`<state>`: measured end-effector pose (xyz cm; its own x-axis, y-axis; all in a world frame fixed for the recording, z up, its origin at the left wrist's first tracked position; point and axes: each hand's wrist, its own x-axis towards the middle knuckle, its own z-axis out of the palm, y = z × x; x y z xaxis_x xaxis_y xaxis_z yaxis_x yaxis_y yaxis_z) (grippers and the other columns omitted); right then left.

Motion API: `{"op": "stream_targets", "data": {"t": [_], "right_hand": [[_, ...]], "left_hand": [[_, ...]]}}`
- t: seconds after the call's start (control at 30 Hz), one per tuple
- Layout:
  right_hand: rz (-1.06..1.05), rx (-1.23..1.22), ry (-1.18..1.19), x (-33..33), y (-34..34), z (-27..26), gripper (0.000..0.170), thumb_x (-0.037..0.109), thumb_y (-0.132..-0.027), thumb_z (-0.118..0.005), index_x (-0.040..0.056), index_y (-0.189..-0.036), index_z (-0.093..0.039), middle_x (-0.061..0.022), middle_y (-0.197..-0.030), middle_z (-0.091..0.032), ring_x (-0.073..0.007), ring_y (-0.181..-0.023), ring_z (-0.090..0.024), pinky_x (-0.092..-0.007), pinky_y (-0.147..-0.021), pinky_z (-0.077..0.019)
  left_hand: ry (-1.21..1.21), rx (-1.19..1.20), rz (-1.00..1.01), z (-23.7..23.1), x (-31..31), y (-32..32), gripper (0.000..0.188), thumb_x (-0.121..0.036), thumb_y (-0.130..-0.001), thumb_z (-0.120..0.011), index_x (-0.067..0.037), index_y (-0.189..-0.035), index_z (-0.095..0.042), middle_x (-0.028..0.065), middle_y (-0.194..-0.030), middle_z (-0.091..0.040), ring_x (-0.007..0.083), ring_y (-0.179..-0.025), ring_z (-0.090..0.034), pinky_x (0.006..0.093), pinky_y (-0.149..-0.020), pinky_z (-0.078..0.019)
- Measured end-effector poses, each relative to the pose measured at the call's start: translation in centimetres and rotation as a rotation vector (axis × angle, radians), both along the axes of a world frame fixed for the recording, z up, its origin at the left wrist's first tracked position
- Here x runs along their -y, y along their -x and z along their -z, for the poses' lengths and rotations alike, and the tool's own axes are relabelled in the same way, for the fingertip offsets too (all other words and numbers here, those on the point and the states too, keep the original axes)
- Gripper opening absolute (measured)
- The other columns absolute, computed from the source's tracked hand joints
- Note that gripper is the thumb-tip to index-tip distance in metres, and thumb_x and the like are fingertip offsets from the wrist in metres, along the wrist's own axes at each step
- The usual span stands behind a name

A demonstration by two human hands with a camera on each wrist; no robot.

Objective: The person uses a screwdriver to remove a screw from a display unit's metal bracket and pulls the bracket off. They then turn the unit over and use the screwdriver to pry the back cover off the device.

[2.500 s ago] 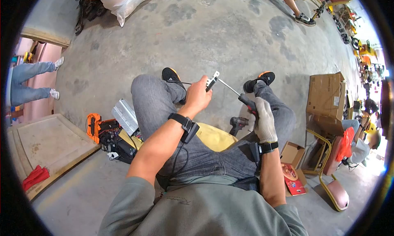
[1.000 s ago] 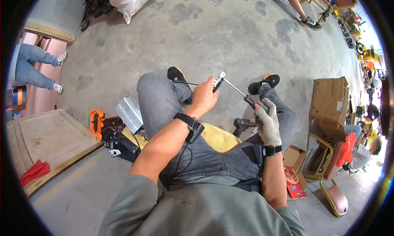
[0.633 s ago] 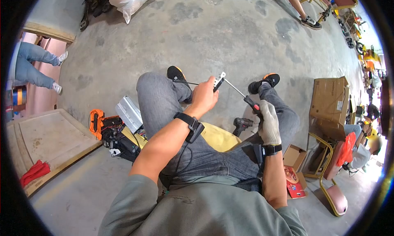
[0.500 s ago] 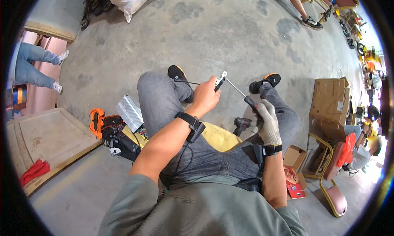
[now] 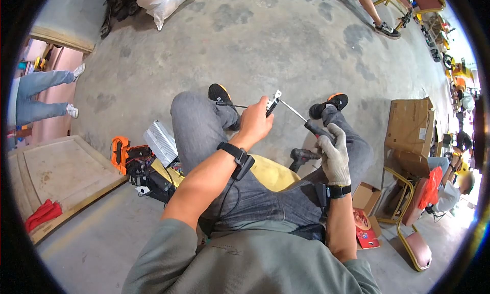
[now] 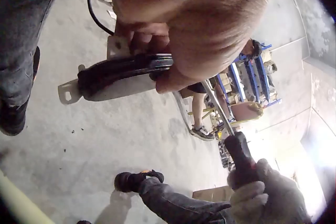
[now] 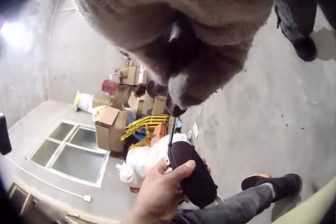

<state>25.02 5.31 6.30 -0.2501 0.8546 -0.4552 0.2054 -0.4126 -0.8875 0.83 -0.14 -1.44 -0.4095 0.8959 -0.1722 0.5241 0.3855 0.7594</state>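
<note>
My bare left hand (image 5: 255, 121) grips a small oblong black device (image 6: 123, 79) with pale metal tabs at its ends. A thin dark cable (image 6: 90, 4) runs near it. My right hand (image 5: 335, 153), in a knitted white glove, holds a screwdriver (image 5: 317, 130) by its black and red handle. The steel shaft (image 6: 218, 107) slants from the glove to the device, its tip right at the tabbed end in the head view. My left hand hides part of the device in the left wrist view, and the glove covers most of the handle in the right wrist view.
A cordless drill (image 5: 301, 156) and a yellow sheet-like thing (image 5: 273, 174) lie between my legs. By my left leg are a silver finned box (image 5: 161, 142) and an orange-and-black item (image 5: 120, 153). A cardboard box (image 5: 408, 123) and a red box (image 5: 365, 231) stand right.
My right fingers have loosened and closed again round the screwdriver handle, which has turned. The left hand keeps the device nearly still. A person's legs at the left have shifted.
</note>
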Motion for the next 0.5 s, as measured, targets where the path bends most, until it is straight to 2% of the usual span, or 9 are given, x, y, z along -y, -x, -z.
{"op": "stream_targets", "data": {"t": [0.03,0.1,0.23,0.3,0.33,0.4,0.43,0.5], "right_hand": [[0.0,0.001,-0.004,-0.4,-0.3,-0.3,0.059,0.02,-0.094,-0.065,-0.0031,-0.142,-0.039,-0.0092,-0.095,-0.061,-0.0138,-0.069,-0.06,-0.0263,-0.06,-0.0492],[0.02,-0.042,0.282,-1.1,-0.3,-1.3,0.058,0.017,-0.095,-0.063,-0.0033,-0.143,-0.038,-0.0101,-0.096,-0.06,-0.0141,-0.073,-0.061,-0.0272,-0.062,-0.0502],[0.061,-0.024,0.142,0.4,0.8,-0.9,0.049,0.021,-0.097,-0.06,-0.0024,-0.137,-0.044,-0.0088,-0.091,-0.061,-0.0125,-0.071,-0.059,-0.0255,-0.06,-0.0483],[0.058,0.026,-0.041,0.6,0.7,-0.1,0.045,0.027,-0.1,-0.058,-0.0018,-0.134,-0.048,-0.0083,-0.09,-0.061,-0.0118,-0.068,-0.056,-0.0245,-0.058,-0.0465],[0.057,0.026,-0.043,0.4,0.6,-0.2,0.045,0.027,-0.1,-0.058,-0.0018,-0.134,-0.048,-0.0083,-0.09,-0.061,-0.0118,-0.068,-0.056,-0.0245,-0.058,-0.0465],[0.055,0.011,0.188,-0.5,-0.1,-0.8,0.045,0.027,-0.1,-0.058,-0.0016,-0.133,-0.048,-0.0086,-0.092,-0.061,-0.012,-0.068,-0.056,-0.0256,-0.059,-0.0473],[-0.012,-0.032,0.263,-0.9,-0.8,-1.1,0.047,0.023,-0.099,-0.059,-0.002,-0.136,-0.045,-0.0084,-0.094,-0.061,-0.012,-0.069,-0.057,-0.0259,-0.06,-0.0484],[0.003,-0.027,0.216,-0.4,0.1,-1.6,0.045,0.023,-0.099,-0.059,-0.002,-0.134,-0.046,-0.0079,-0.093,-0.061,-0.0114,-0.068,-0.057,-0.0253,-0.059,-0.0479]], "left_hand": [[-0.004,0.001,0.0,0.0,0.0,0.0,0.032,-0.017,-0.083,-0.074,-0.002,-0.098,-0.051,0.0238,-0.075,-0.066,0.0473,-0.076,-0.066,0.0549,-0.066,-0.0493],[-0.008,-0.017,0.025,0.0,0.0,0.0,0.032,-0.017,-0.083,-0.074,-0.002,-0.098,-0.051,0.0241,-0.076,-0.067,0.0476,-0.077,-0.066,0.0551,-0.066,-0.0494],[0.047,0.006,0.017,-0.2,0.0,0.0,0.03,-0.015,-0.084,-0.072,-0.003,-0.104,-0.053,0.0228,-0.078,-0.068,0.0462,-0.079,-0.067,0.0556,-0.068,-0.0509],[0.045,0.015,0.02,-0.4,0.0,0.1,0.029,-0.015,-0.085,-0.071,-0.003,-0.104,-0.053,0.0225,-0.078,-0.068,0.0458,-0.079,-0.068,0.0556,-0.069,-0.0512],[0.043,0.015,0.019,-0.3,0.0,0.1,0.029,-0.015,-0.085,-0.071,-0.003,-0.104,-0.053,0.0225,-0.078,-0.068,0.0458,-0.079,-0.068,0.0556,-0.069,-0.0512],[0.035,-0.007,0.041,-0.2,0.1,0.1,0.03,-0.015,-0.085,-0.071,-0.003,-0.105,-0.053,0.0225,-0.079,-0.068,0.0461,-0.08,-0.068,0.0558,-0.07,-0.0515],[0.033,-0.007,0.041,-0.2,0.0,0.0,0.03,-0.015,-0.085,-0.071,-0.003,-0.105,-0.053,0.0225,-0.079,-0.068,0.0461,-0.08,-0.068,0.0558,-0.07,-0.0515],[0.057,-0.004,0.032,-0.5,0.0,0.0,0.031,-0.015,-0.085,-0.071,-0.002,-0.106,-0.052,0.0227,-0.081,-0.069,0.0465,-0.081,-0.067,0.0557,-0.071,-0.0518]]}}
